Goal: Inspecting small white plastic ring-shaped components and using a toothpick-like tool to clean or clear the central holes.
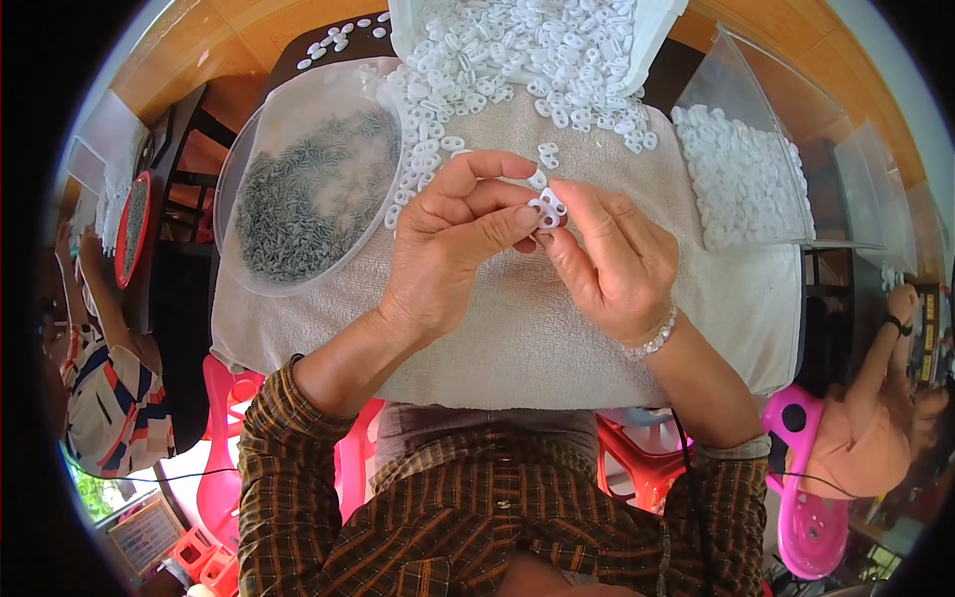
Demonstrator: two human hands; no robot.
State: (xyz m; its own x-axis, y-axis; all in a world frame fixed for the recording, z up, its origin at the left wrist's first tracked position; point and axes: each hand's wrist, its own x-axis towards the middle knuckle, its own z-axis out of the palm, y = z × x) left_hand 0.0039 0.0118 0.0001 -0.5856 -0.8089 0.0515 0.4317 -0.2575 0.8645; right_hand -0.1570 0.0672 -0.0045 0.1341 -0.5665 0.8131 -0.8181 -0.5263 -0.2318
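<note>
Small white plastic pieces with holes (549,209) are pinched between my two hands above the cloth; whether they are one part or several pressed together I cannot tell. My left hand (448,229) is closed, its thumb and curled fingers gripping the left side of them. From the right, the thumb and fingertips of my right hand (622,254) close on the same pieces. Just beyond my fingertips, a few loose white two-holed pieces (548,155) lie on the beige cloth (487,348).
At left stands a round clear tray (226,199) of small grey screws (288,214). A white bin (657,45) spills white oval pieces at the back. The clear box (766,80) at right holds white parts. Other people sit at both sides, near pink stools (811,537).
</note>
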